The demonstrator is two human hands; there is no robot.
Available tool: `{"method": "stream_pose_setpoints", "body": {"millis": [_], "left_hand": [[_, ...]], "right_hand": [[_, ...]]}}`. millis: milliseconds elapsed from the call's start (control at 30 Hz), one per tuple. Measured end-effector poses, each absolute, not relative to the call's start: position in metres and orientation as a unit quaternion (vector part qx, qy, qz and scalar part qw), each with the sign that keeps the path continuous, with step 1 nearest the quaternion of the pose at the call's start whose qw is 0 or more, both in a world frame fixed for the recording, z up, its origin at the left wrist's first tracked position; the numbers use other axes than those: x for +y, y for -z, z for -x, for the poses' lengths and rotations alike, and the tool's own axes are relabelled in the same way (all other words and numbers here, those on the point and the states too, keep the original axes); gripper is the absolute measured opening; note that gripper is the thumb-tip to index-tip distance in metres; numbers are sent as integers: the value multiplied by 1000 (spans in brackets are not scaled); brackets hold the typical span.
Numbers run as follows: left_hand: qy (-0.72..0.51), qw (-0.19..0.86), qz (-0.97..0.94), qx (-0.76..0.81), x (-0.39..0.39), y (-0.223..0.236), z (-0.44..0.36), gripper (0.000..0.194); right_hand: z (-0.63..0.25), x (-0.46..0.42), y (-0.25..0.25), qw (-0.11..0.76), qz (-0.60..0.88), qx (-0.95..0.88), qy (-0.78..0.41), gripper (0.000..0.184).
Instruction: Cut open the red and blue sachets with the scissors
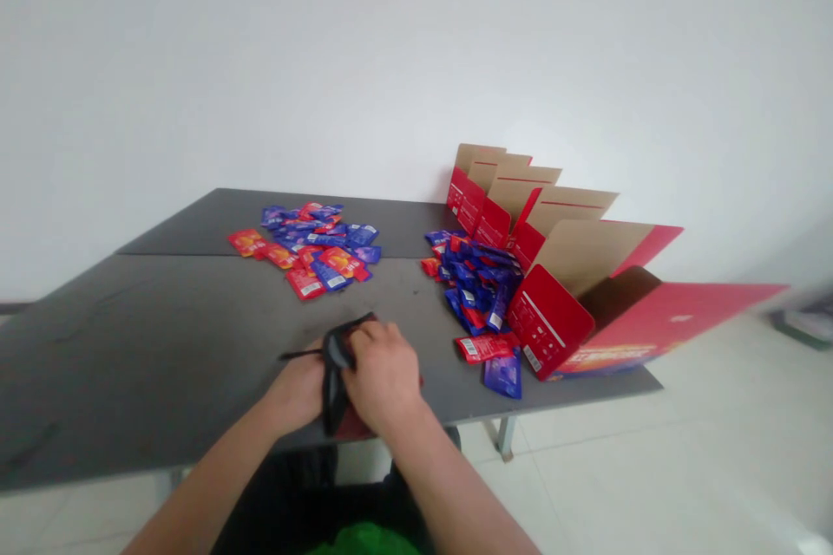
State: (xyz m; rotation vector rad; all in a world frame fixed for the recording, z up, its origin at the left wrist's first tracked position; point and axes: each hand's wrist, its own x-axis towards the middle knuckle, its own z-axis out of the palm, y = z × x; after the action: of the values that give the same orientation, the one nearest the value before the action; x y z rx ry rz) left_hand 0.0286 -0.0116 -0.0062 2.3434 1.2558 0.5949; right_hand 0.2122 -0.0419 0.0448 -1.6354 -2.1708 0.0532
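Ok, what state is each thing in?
Nearest red cardboard box: open, flaps spread.
Red cardboard boxes behind: flaps raised.
Left red and blue glossy packets: spread loosely.
Right red and blue glossy packets: heaped.
Black handheld tool: partly covered.
Left hand: partly hidden, grip unclear.
Right hand: fingers bent, grip unclear.

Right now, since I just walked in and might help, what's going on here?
A person's right hand grips a black object near the table's front edge; the left hand seems against it, fingers mostly hidden. Blur hides what it is. Beyond lies a heap of red and blue packets; a second heap lies right, beside open red boxes.
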Motion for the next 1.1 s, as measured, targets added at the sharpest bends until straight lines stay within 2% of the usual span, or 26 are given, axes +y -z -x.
{"method": "stream_pose_setpoints", "body": {"millis": [133, 300, 500, 767, 900, 1000, 1100], "left_hand": [[-221, 184, -850, 442, -10, 5, -29, 37], [-211, 158, -850, 456, -13, 4, -30, 56], [-211, 164, -862, 430, -10, 5, -30, 46], [-214, 149, -858, 442, -11, 9, -26, 47], [-212, 145, -861, 439, -9, 11, -26, 41], [-211, 146, -862, 438, -7, 13, -26, 39], [-215, 151, -860, 438, -7, 13, -26, 38]], "right_hand": [[-207, -44, -31, 198, 592, -780, -47, 5], [-251, -29, -30, 171, 691, -703, 1, 15], [-224, -36, -30, 200, 606, -770, -30, 9], [-269, -7, -34, 152, 722, -674, -17, 11], [-250, -20, -33, 181, 639, -747, -29, 12], [-240, -27, -30, 169, 561, -809, -36, 14], [-250, -17, -32, 151, 596, -787, -44, 13]]}}
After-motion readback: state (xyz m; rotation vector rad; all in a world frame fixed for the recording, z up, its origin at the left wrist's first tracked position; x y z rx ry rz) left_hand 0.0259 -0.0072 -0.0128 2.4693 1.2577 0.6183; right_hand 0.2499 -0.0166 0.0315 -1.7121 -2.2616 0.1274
